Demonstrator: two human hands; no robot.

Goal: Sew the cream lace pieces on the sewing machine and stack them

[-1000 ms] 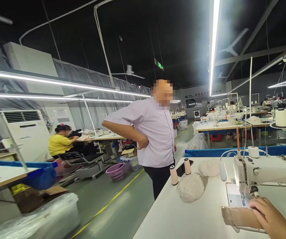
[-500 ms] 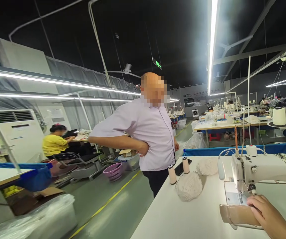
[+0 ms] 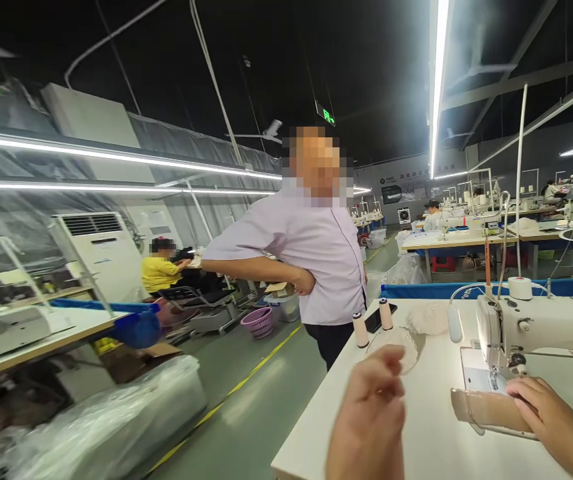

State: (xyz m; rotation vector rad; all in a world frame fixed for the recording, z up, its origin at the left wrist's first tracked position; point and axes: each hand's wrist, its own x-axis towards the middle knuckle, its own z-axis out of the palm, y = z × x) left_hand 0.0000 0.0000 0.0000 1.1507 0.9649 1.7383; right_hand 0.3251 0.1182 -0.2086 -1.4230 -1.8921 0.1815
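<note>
My right hand lies flat, fingers stretched out, on a beige fabric piece just in front of the needle of a white sewing machine. My left hand is raised above the near edge of the white table. Its fingers are loosely curled and blurred, with nothing seen in them. Two thread spools and a dark phone stand at the table's far left, next to white lacy padded pieces.
A person in a pale shirt stands at the table's left corner, hand on hip. A seated person in yellow works at the left. A pink basket, plastic-wrapped bins and a yellow floor line lie along the aisle.
My left hand has risen into view above the table's near edge. The view has shifted slightly left, and the standing person has turned a little.
</note>
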